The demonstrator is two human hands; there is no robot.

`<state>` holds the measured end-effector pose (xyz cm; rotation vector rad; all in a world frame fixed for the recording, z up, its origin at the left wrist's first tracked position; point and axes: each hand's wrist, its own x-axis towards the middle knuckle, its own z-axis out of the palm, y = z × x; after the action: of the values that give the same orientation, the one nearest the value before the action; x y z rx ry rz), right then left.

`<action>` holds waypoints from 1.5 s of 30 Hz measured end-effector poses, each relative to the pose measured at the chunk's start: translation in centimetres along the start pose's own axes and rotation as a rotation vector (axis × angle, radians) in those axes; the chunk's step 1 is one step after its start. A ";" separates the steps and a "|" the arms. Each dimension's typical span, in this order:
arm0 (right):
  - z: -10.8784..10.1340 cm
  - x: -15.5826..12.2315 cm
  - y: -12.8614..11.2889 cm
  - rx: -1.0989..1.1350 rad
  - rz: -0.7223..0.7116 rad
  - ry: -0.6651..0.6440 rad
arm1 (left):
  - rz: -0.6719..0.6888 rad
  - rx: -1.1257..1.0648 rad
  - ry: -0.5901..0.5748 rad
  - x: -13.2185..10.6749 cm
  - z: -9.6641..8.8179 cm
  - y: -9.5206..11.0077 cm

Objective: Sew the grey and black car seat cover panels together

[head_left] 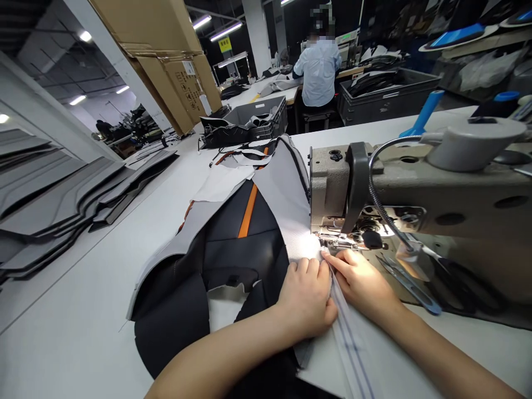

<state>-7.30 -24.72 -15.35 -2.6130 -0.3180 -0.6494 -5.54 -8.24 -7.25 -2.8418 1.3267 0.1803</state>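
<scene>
A black, grey and orange sewn cover (233,233) lies across the white table (75,321) and runs under the needle of an industrial sewing machine (415,188). My left hand (305,296) rests curled on the grey fabric just left of the seam, its fingers bent and pressing the cloth down. My right hand (359,280) lies on the right of the seam, fingers stretched forward and pressed together, guiding the grey fabric edge (344,332) toward the presser foot (332,239). Both hands touch at the seam line.
Stacks of grey moulded panels (62,205) lie at the left. Cardboard boxes (166,61) and a grey crate (257,119) stand at the back. Scissors (409,282) lie beside the machine. A person in a light blue shirt (319,69) sits at a far table.
</scene>
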 end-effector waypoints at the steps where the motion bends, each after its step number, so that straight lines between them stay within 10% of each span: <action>1: -0.2 -0.1 0.0 0.014 -0.001 -0.017 | 0.046 0.000 -0.004 -0.8 -0.1 -0.4; 8: -1.1 -0.5 0.0 0.039 0.039 -0.187 | 0.383 0.172 -0.131 -8.6 -1.0 -3.1; 15: -0.9 -0.7 -0.1 0.068 0.046 -0.140 | 0.591 0.309 -0.015 -5.3 -4.1 -2.8; 18: -0.8 -0.8 -0.1 0.068 0.045 -0.108 | 0.548 0.328 0.069 -3.6 -4.1 -2.2; 27: -0.2 -0.8 0.1 0.088 0.123 0.019 | 0.391 0.201 -0.181 -3.8 -1.5 1.5; 45: -1.6 -0.7 -2.4 0.324 0.285 0.047 | 0.193 0.308 -0.206 -1.4 -0.7 -0.1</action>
<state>-9.26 -23.45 -13.54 -2.2705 -0.0287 -0.5118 -6.26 -7.16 -6.38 -2.3752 1.4397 0.2381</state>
